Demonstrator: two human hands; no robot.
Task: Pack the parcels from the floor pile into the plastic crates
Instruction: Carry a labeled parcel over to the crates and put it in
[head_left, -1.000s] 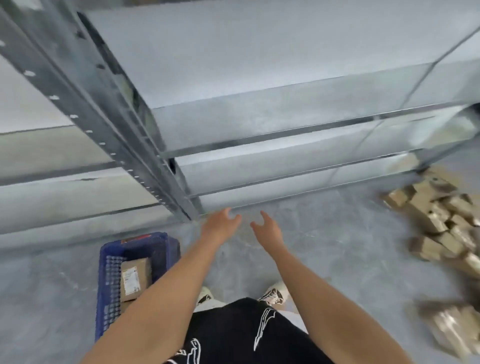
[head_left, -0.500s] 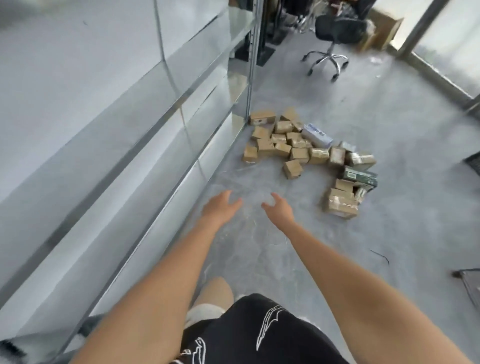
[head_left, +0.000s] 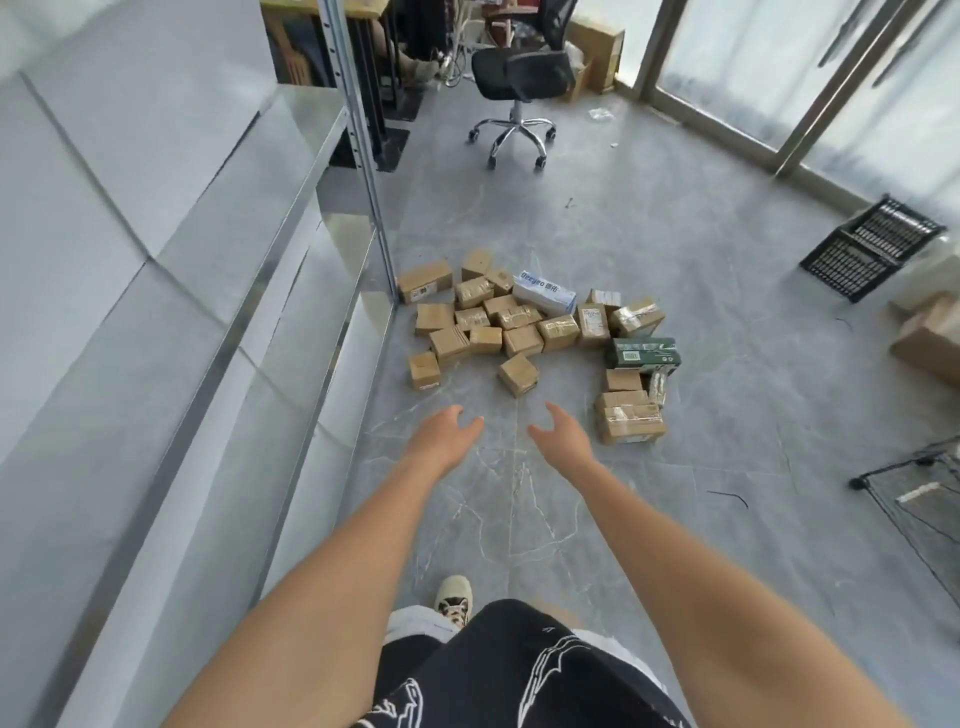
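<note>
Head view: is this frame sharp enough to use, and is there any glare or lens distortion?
Head view: parcel pile and both hands, left and right, are sharp; daylight washes out the glass doors; the shelf rack gleams; wide-angle bending shows at the edges.

Our arms are bare to the elbow and beyond, no sleeves showing. We wear a black garment (head_left: 524, 670) with white line graphics, pale trousers, and a cream shoe (head_left: 453, 597) with dark laces.

Metal shelving (head_left: 218, 291) along left wall; black office chair (head_left: 519, 78) at far end by desk clutter; glass doors (head_left: 810, 67) right; grey marbled floor (head_left: 727, 291).
</note>
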